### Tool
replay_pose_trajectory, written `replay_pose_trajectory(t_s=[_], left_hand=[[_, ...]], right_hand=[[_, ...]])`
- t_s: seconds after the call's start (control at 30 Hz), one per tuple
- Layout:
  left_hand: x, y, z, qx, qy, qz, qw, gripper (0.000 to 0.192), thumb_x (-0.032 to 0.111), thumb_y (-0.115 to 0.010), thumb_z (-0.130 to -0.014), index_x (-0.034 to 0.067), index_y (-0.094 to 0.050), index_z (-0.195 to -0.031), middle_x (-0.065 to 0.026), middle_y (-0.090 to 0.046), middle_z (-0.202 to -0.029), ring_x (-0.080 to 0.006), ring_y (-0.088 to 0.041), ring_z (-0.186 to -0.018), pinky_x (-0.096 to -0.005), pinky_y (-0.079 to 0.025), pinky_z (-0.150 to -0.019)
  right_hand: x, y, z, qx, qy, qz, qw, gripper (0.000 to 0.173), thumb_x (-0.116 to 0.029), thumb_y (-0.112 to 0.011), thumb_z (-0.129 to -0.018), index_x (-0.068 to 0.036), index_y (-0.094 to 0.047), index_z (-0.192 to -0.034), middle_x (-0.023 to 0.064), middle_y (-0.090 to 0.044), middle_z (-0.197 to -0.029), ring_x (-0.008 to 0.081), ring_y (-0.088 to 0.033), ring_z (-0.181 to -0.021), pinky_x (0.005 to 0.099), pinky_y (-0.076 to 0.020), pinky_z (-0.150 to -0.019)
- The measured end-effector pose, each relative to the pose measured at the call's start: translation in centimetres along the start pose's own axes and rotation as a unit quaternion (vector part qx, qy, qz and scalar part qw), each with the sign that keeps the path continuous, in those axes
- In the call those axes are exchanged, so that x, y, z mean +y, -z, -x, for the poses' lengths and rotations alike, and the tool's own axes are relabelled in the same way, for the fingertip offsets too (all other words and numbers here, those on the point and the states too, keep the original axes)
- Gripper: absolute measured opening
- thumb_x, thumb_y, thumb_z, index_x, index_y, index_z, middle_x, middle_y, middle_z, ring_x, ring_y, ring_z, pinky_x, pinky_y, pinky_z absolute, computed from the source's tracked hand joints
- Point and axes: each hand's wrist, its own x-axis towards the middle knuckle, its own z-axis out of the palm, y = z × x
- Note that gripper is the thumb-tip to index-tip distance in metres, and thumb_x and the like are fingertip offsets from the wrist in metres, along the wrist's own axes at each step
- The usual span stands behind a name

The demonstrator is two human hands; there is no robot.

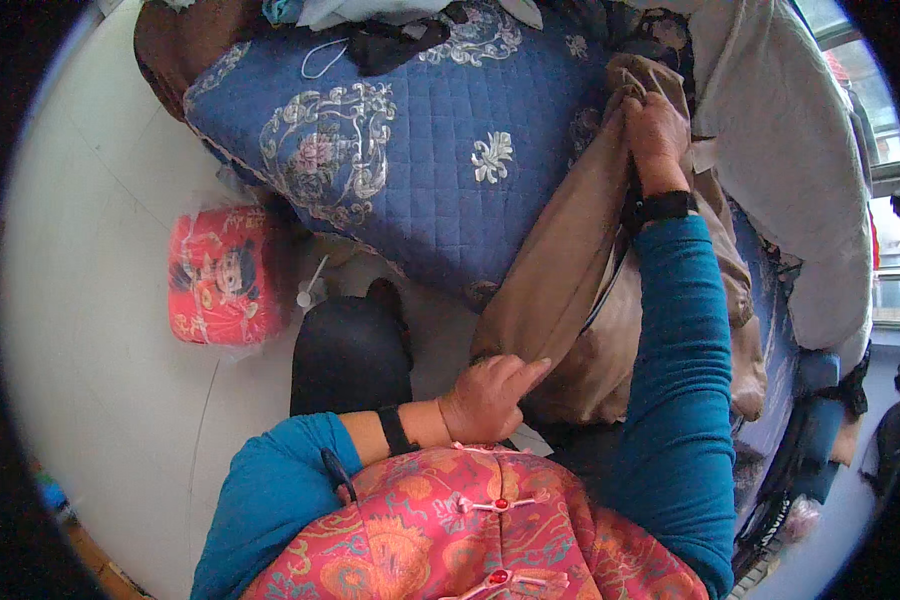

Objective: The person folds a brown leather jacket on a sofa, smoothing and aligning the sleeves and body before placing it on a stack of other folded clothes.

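A tan cloth garment (562, 262) is stretched from the bed towards my body, with folds along its length. My right hand (656, 135) is reached far out and clenches its bunched upper end. Close to my waist, my left hand (487, 397) pinches the lower edge of the same garment, thumb and fingers closed on the cloth. A dark strip shows along an opening between the two hands. More of the tan cloth lies beneath and beyond my right forearm. Whether it is a jacket or trousers I cannot tell.
A blue quilted bed cover (435, 180) with floral patterns spreads ahead. Dark cloth (394, 46) with a white loop lies on it. A red plastic-wrapped package (221, 277) stands on the pale floor (105, 262) at left. Whitish bedding (787, 150) is heaped by the window at right.
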Motion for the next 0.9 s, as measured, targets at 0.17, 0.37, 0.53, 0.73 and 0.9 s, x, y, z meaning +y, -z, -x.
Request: replay_pose_trajectory(t_s=[0.17, 0.37, 0.53, 0.73, 0.9], left_hand=[[-0.5, 0.0, 0.0, -0.085, 0.034, -0.101, 0.991, 0.064, 0.009, -0.063, -0.063, -0.001, -0.049, -0.125, -0.0129, -0.05, -0.088, -0.0289, -0.053, -0.078, -0.0396, -0.046, -0.067], [-0.3, 0.1, -0.1, -0.106, 0.049, -0.139, 0.983, 0.062, 0.018, -0.067, -0.067, 0.002, -0.051, -0.124, -0.0111, -0.052, -0.087, -0.027, -0.054, -0.078, -0.0395, -0.046, -0.067], [-0.2, -0.3, -0.3, -0.137, 0.038, -0.178, 0.974, 0.057, 0.022, -0.068, -0.071, 0.004, -0.053, -0.123, -0.0107, -0.052, -0.088, -0.0261, -0.054, -0.081, -0.0403, -0.045, -0.068], [0.6, 0.7, -3.2, -0.086, 0.025, -0.171, 0.981, 0.051, 0.024, -0.063, -0.078, 0.002, -0.052, -0.123, -0.0134, -0.055, -0.1, -0.0301, -0.053, -0.096, -0.0408, -0.043, -0.085], [-0.5, 1.6, -11.8, 0.066, -0.062, -0.193, 0.977, 0.074, 0.04, -0.061, -0.082, -0.004, -0.035, -0.136, -0.0249, -0.035, -0.14, -0.0401, -0.032, -0.131, -0.0492, -0.022, -0.11]], right_hand=[[-1.7, -2.9, 1.2, -0.085, -0.028, 0.004, 0.996, 0.042, -0.047, -0.055, -0.085, -0.009, -0.064, -0.103, 0.0196, -0.065, -0.1, 0.0383, -0.06, -0.099, 0.0464, -0.0475, -0.084], [-1.3, 2.8, 3.0, 0.066, 0.091, -0.116, 0.987, 0.053, -0.047, -0.059, -0.083, -0.003, -0.061, -0.112, 0.0201, -0.06, -0.113, 0.0374, -0.056, -0.107, 0.042, -0.0451, -0.09], [-1.3, 3.2, 13.7, 0.044, 0.328, -0.113, 0.937, 0.052, -0.033, -0.066, -0.079, -0.008, -0.055, -0.123, 0.0198, -0.045, -0.134, 0.0376, -0.044, -0.123, 0.0497, -0.0358, -0.101], [-1.6, -1.7, 18.9, -0.095, 0.235, -0.118, 0.96, 0.052, -0.04, -0.054, -0.086, -0.008, -0.052, -0.127, 0.0185, -0.038, -0.141, 0.0368, -0.029, -0.134, 0.0515, -0.0211, -0.109], [0.3, 1.3, 18.0, -0.195, 0.072, -0.542, 0.814, 0.034, -0.027, -0.055, -0.088, -0.005, -0.058, -0.114, 0.0156, -0.056, -0.12, 0.0329, -0.052, -0.111, 0.0433, -0.0418, -0.093]])
